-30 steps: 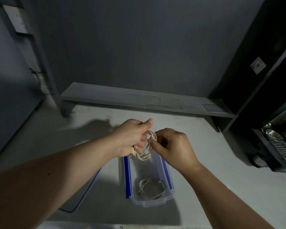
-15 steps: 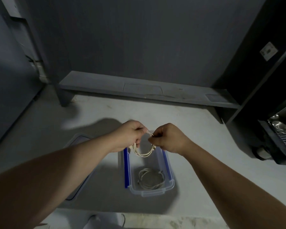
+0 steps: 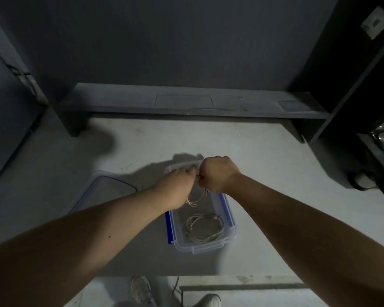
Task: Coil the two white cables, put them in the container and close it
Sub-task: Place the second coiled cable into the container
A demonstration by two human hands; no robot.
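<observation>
Both hands meet just above the far end of the container, a little above the middle of the frame. Going from the left: the lid point(image 3: 108, 191) lies flat on the table point(image 3: 275, 173) at centre left, just beside the container point(image 3: 227, 218) and partly under the left forearm. The left hand point(image 3: 177, 187) is curled around the second white cable point(image 3: 197, 199), whose loops hang below the palm and dip inside the container's walls; how tightly the fingers close cannot be told, since they are turned away from the camera. Touching it on the right, the right hand point(image 3: 217, 173) is fisted, pinching a strand of the same cable at the point where the two hands meet. Lower in the frame, the first white cable point(image 3: 204, 228) already rests coiled on the floor of the clear, blue-clipped container.

The step in hand looks like finishing this second coil and setting it down. To do it well, the loose end should probably be tucked or wrapped so the loops stay the same size and do not spring open. The bundle would best go down flat into the free far half of the box, beside the first coil. No strand should drape over the rim, or the lid, which still has to be fetched from the left, is likely not to seat and the clips not to latch.
</observation>
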